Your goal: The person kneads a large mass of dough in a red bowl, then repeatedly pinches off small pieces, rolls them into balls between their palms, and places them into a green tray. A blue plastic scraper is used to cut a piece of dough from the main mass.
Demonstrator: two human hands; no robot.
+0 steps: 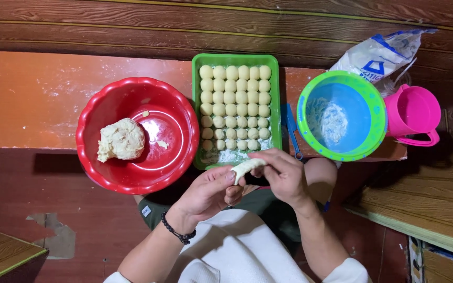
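Head view, lower centre: left hand (209,194) and right hand (282,175) both pinch one elongated piece of dough (247,167), fingers closed on its ends, held just below the green tray (276,105). Tray at centre holds rows of dough balls (235,102), flour at its near end. Red bowl (179,112) left of it, dough lump (121,140) inside. Blue-green bowl (376,115) right, floured. Pink jug (412,112) and flour bag (381,52) upper right.

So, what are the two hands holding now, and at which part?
A small elongated piece of dough is held between both hands: the left hand grips its left end with thumb and fingers, and the right hand grips its right end.
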